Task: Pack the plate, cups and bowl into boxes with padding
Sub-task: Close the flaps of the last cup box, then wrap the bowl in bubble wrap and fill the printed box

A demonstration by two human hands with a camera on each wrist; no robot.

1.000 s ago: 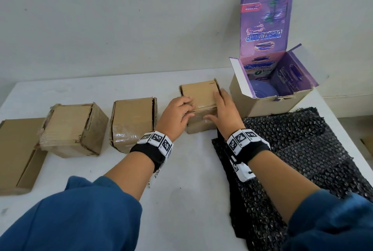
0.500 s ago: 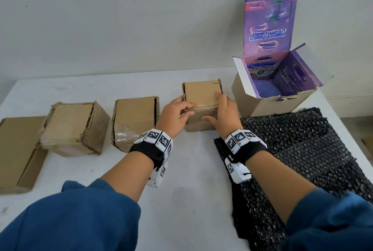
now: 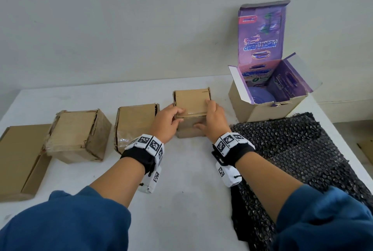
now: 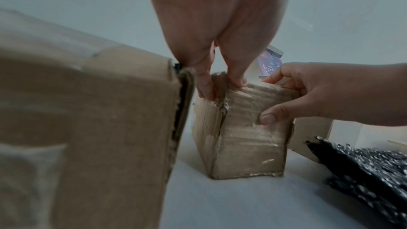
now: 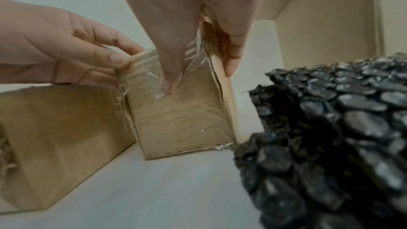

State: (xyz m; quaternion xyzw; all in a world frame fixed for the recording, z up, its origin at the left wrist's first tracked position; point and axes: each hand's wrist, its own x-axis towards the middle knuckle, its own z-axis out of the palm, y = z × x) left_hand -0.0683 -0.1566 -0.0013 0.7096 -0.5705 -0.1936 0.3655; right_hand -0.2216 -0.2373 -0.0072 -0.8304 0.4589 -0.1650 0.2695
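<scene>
A small closed cardboard box (image 3: 191, 105) stands on the white table (image 3: 181, 170) at mid-depth. My left hand (image 3: 177, 116) grips its front left corner, thumb on the lid edge, fingers curled on the left side (image 4: 204, 86). My right hand (image 3: 203, 114) holds the right side, its thumb (image 5: 168, 79) pressed on the taped front face. The box's contents are hidden. An open purple-lined box (image 3: 268, 107) at the back right holds a blue dish (image 3: 260, 94). Black bubble wrap (image 3: 298, 150) lies spread on the right.
Two more closed cardboard boxes (image 3: 80, 135) (image 3: 135, 125) sit in a row left of the small one. A flat cardboard box (image 3: 18, 160) lies at the far left edge. The wall runs close behind the table. Blue sleeves cover both forearms.
The small box has been turned slightly, so it sits square to the row. My left fingers slid from the lid to the front left corner; my right thumb came onto the front face.
</scene>
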